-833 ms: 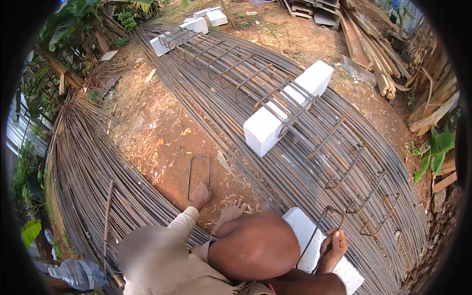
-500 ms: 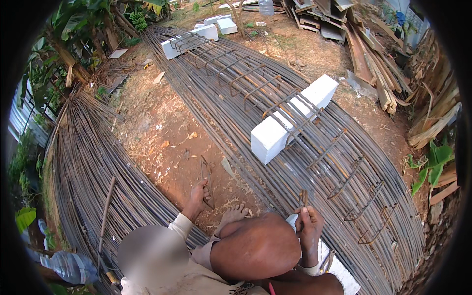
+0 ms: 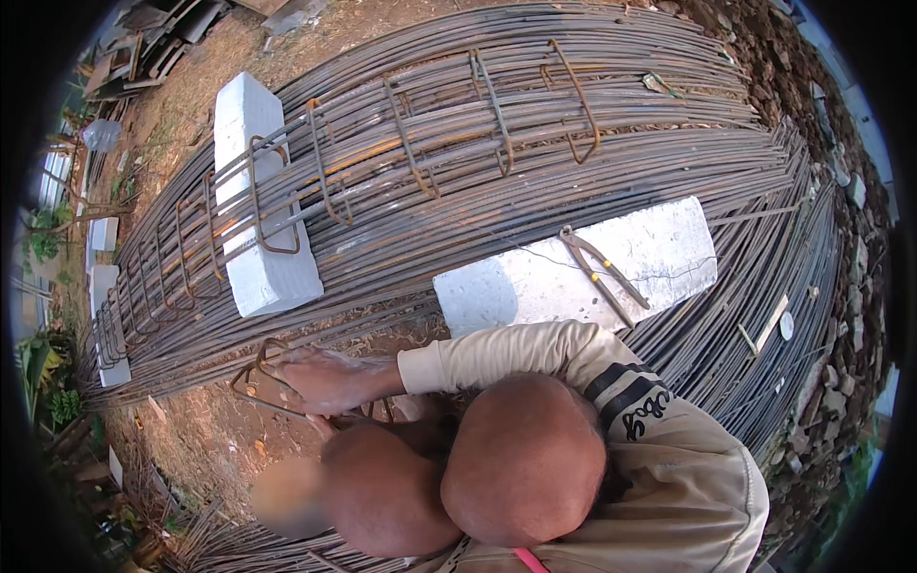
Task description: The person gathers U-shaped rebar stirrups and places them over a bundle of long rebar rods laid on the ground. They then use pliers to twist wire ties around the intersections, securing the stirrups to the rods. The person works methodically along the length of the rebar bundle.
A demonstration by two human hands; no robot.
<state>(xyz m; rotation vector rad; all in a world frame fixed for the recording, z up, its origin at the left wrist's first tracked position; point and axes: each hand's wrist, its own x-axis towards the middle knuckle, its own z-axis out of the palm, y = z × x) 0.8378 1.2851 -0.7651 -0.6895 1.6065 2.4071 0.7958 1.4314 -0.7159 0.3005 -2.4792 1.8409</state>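
Note:
My right hand reaches left across my bent knees in a beige sleeve. It grips a rusty rectangular rebar stirrup held just above the dirt. The stirrup is beside the long bundle of straight rebar. A fingertip shows just under that hand, at the stirrup's lower side. My left hand is otherwise hidden behind my knee. A rebar cage with several stirrups lies on top of the bundle, resting on a white block.
A second white block lies in front of my knees with a pair of pincers on it. More rebar curves away at the right. Smaller white blocks and plants stand at the left, scrap wood at the top left.
My head has turned, so the rebar bundle and blocks now fill the view. The stirrup that lay on the dirt is now gripped in my hand near the bundle.

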